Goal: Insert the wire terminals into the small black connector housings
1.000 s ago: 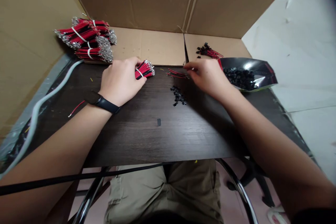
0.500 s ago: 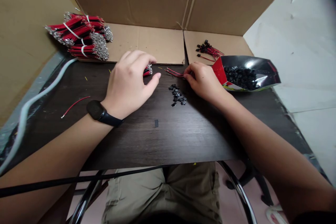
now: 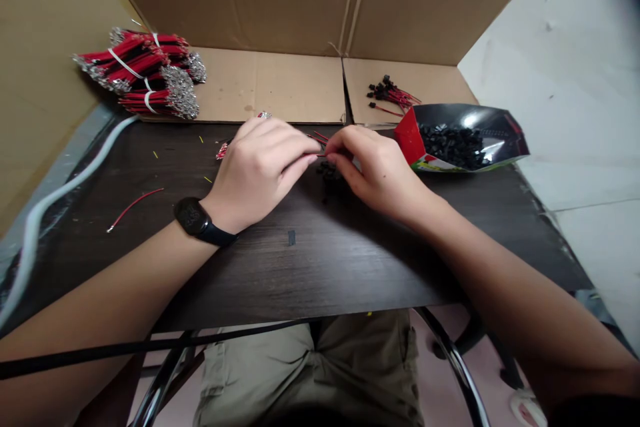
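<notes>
My left hand [image 3: 265,163] and my right hand [image 3: 370,160] meet near the middle of the dark table, fingertips pinched almost together. A thin red wire [image 3: 321,155] runs between the two pinches, partly hidden by the fingers. More red wires [image 3: 320,137] show just behind them. Loose black connectors [image 3: 327,175] lie in shadow below the fingertips. Behind and under my left hand, the ends of a small bundle of red and black wires [image 3: 222,150] stick out.
Tied red and black wire bundles [image 3: 145,73] are piled at the back left. An open box [image 3: 505,140] of black connectors stands at the right, before wires with connectors [image 3: 393,93] on cardboard [image 3: 280,83]. A single red wire [image 3: 133,205] lies at the left.
My left hand has moved toward my right hand and its fingers have closed in a pinch. My right hand has shifted slightly left. The view has moved a little.
</notes>
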A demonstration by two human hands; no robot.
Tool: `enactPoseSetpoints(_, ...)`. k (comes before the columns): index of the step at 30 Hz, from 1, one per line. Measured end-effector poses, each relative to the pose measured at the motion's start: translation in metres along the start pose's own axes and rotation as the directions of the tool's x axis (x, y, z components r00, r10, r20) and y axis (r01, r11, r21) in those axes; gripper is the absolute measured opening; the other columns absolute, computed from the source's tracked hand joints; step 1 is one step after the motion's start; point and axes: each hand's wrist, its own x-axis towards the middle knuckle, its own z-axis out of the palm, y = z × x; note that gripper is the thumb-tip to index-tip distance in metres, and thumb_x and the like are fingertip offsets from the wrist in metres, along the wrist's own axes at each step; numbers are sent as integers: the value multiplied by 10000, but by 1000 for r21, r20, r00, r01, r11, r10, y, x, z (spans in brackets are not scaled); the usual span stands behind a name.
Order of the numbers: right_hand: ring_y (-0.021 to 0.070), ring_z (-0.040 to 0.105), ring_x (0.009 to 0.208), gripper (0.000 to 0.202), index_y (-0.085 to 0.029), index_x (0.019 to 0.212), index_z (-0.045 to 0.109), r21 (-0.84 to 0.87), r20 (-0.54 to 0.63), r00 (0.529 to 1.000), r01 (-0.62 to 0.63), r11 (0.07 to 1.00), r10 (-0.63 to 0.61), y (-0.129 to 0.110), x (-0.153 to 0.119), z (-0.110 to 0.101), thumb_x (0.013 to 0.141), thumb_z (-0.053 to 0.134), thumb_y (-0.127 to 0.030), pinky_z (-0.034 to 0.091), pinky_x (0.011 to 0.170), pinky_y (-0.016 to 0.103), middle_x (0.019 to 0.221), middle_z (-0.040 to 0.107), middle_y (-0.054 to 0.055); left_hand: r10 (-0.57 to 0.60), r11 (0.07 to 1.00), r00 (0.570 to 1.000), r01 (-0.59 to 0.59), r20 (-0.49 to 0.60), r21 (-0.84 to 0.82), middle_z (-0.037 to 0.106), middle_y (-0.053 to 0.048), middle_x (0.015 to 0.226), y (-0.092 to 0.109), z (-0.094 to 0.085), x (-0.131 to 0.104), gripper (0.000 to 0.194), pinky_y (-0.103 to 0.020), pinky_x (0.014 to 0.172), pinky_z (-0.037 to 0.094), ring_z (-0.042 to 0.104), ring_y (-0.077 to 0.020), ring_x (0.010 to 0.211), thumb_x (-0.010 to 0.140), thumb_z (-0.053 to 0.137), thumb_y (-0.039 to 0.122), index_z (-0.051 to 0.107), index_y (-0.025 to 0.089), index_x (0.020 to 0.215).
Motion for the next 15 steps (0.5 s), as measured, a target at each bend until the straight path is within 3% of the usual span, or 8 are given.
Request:
enactPoseSetpoints(2, 184, 663, 875, 92, -180, 986, 676, 93, -38, 999, -26, 995, 30, -4, -1, -1, 1018, 599, -143, 517, 824, 322, 961, 751, 60, -33, 998, 999, 31, -36, -47, 828, -44, 1022, 3, 0, -1, 190, -444, 1047, 541, 765, -259, 1006, 1074, 632, 258, 818, 225, 1064)
enactPoseSetpoints(5, 166, 684, 863, 49, -198, 1007, 704, 328, -88, 985, -111, 938, 148, -1, 0, -1, 965, 727, -210, 554, 811, 310, 963, 764, 32, -182, 967, 979, 162, -88, -199, 843, -13, 1026, 10, 3, 0, 143, -356, 939, 580, 782, -217, 938, 1040, 689, 247, 831, 237, 1024)
enactPoseSetpoints(8, 155, 709, 883, 181, -199, 1015, 726, 541, -111, 955, -173, 823, 274, 4, 2, -1, 911, 834, -301, 585, 830, 301, 977, 770, 26, -313, 879, 949, 273, -42, -391, 847, -6, 994, 17, 10, 8, 92, -291, 838, 601, 787, -191, 876, 984, 739, 203, 829, 217, 990)
enactPoseSetpoints(12, 147, 721, 882, 324, -200, 999, 754, 726, -73, 888, -265, 634, 454, 8, 3, 3, 800, 944, -371, 615, 845, 294, 922, 764, 10, -360, 754, 932, 320, 47, -573, 842, -24, 952, 21, 21, 20, 64, -266, 809, 626, 792, -182, 835, 958, 753, 192, 810, 174, 977)
enactPoseSetpoints(15, 141, 724, 877, 308, -187, 949, 787, 812, -36, 856, -276, 514, 516, 7, 3, 6, 768, 967, -359, 625, 848, 293, 929, 781, 13, -413, 668, 907, 359, 76, -652, 837, -35, 940, 26, 27, 20, 59, -253, 783, 641, 795, -173, 817, 947, 768, 195, 794, 159, 987)
